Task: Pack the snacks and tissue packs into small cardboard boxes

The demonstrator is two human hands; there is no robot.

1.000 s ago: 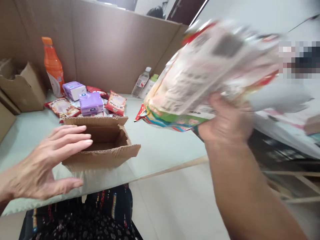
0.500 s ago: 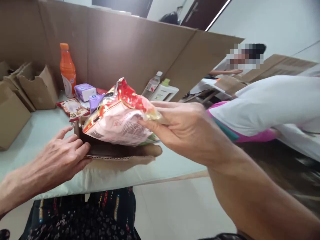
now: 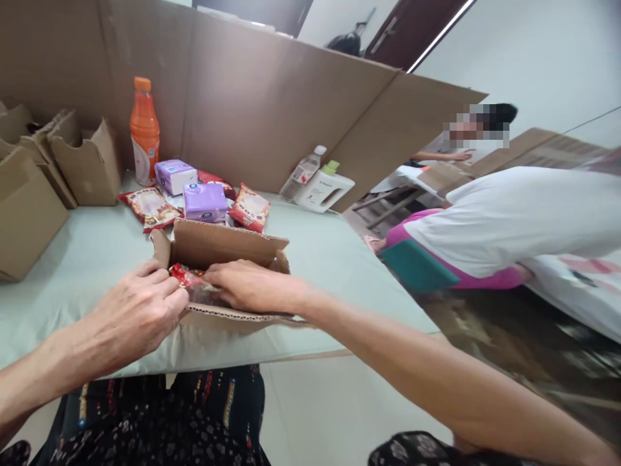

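An open cardboard box (image 3: 228,243) sits near the front edge of the table, its mouth facing up. Inside it lies a red and clear plastic food bag (image 3: 185,275), mostly hidden by the walls and my hands. My right hand (image 3: 252,285) reaches down into the box, its fingers closed on the crinkled end of that bag. At the box's left end, my left hand (image 3: 145,298) is curled over the cardboard edge, the fingertips close to the bag's red part.
Behind the box lie purple tissue packs (image 3: 204,202) and red snack bags (image 3: 250,207). An orange drink bottle (image 3: 144,136), a clear bottle (image 3: 303,173) and a white jug (image 3: 324,191) stand by the cardboard partition (image 3: 272,110). More boxes (image 3: 29,213) are left; people work at right.
My right hand has lowered the food bag from above the box down into it. My left hand stays at the box's left end. The view has shifted slightly.
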